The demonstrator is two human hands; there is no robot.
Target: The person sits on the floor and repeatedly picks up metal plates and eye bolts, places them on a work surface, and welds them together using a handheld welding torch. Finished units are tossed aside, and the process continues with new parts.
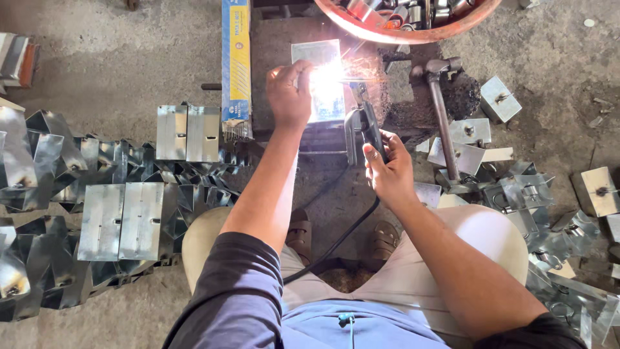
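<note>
My left hand (289,94) presses down on a shiny folded sheet-metal box (316,55) that lies on a dark steel work block (278,45). My right hand (387,169) grips a black welding electrode holder (371,129) with a cable trailing back between my knees. A white arc glare with sparks (326,83) burns on the box, just right of my left fingers. The electrode tip is lost in the glare.
A long hammer (442,110) lies right of the block. Piles of folded metal boxes (123,220) spread on the left floor, with more (536,194) on the right. An orange basin (413,29) of small parts stands at the top. A blue-and-yellow carton (236,64) lies beside the block.
</note>
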